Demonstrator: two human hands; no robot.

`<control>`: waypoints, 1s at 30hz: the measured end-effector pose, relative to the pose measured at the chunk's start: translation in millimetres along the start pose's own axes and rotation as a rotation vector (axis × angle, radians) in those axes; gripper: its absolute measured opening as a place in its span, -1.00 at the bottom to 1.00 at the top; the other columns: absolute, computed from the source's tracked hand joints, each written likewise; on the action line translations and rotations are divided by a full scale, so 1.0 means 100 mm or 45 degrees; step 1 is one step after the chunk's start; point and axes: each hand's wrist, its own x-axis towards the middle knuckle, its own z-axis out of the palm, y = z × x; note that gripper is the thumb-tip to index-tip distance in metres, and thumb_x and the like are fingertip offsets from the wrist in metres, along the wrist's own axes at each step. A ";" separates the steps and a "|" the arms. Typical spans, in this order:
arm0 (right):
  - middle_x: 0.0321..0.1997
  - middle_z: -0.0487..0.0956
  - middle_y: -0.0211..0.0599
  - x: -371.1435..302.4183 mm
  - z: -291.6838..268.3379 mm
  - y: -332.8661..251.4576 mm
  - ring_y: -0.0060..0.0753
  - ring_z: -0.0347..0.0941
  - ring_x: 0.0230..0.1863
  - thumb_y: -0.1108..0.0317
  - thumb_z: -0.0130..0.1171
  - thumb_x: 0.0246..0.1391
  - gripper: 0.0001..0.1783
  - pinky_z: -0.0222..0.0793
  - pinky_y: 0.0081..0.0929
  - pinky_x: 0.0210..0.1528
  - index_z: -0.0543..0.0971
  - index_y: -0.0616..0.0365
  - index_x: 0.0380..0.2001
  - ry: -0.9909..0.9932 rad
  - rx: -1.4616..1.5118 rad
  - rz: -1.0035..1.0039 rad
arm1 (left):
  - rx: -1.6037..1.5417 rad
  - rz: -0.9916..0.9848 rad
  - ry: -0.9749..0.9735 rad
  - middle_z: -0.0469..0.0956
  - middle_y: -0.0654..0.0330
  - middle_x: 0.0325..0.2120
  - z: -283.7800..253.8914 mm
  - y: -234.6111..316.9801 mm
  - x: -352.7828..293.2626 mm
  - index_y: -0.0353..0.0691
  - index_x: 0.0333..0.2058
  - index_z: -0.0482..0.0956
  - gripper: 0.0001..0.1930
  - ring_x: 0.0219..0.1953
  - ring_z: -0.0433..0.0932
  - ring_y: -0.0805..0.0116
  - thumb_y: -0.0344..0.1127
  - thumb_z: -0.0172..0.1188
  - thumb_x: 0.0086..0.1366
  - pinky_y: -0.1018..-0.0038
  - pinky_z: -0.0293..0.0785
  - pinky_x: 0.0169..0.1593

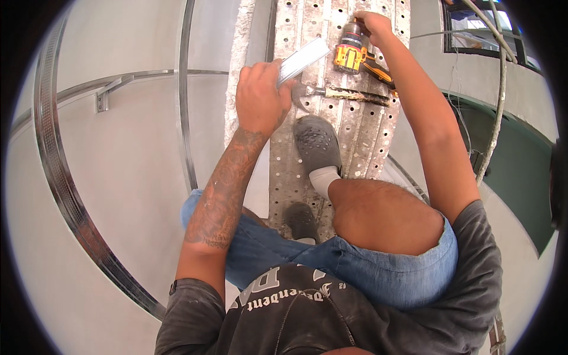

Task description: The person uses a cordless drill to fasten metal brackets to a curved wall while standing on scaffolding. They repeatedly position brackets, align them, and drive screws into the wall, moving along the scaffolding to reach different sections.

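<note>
My left hand (260, 94) is closed round a short piece of silvery metal channel (303, 59), which points up and to the right. At the far end of the plank, my right hand (376, 28) has its fingers curled at the chuck end of a yellow and black cordless drill (350, 54). The fingertips are partly hidden there. The drill lies on its side, its handle toward the right. Just nearer than the drill is a hammer (355, 94) with a worn, stained handle, lying across the plank with its head to the left.
I am on a narrow, perforated metal plank (284, 142) spotted with plaster, my grey clogs (318, 142) on it. Metal studs (184, 106) and a curved-looking rail (148, 74) run along the left wall. Ropes (502, 94) and thin wires hang at the right, near a window (473, 29).
</note>
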 end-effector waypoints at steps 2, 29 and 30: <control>-0.25 0.69 -0.32 0.01 -0.04 -0.02 -0.40 0.62 -0.27 0.35 0.36 0.20 -0.85 0.59 -0.44 -0.11 0.71 0.19 -0.24 -0.053 0.003 0.088 | 0.014 0.005 0.006 0.57 0.06 -0.25 -0.04 -0.01 0.00 -0.31 -0.01 0.63 -0.59 -0.18 0.47 0.03 -0.35 0.41 0.14 0.19 0.45 -0.07; -0.04 0.64 0.14 -1.14 -0.16 -0.17 0.06 0.60 0.02 0.12 0.22 0.08 -0.32 0.46 -0.17 0.16 0.51 0.22 0.24 -0.069 -1.110 -0.545 | 0.038 -0.098 0.087 0.61 0.12 -0.24 -0.10 -0.27 -0.17 -0.25 0.00 0.63 -0.57 -0.17 0.52 0.11 -0.24 0.47 0.18 0.22 0.47 -0.05; 0.08 0.61 0.19 -1.38 -0.32 -0.18 0.09 0.57 0.12 0.17 0.24 0.04 -0.26 0.42 -0.17 0.23 0.44 0.17 0.32 -0.157 -1.208 -0.478 | 0.036 -0.107 0.089 0.61 0.12 -0.24 -0.07 -0.27 -0.14 -0.25 0.00 0.63 -0.57 -0.17 0.52 0.11 -0.24 0.47 0.19 0.22 0.47 -0.05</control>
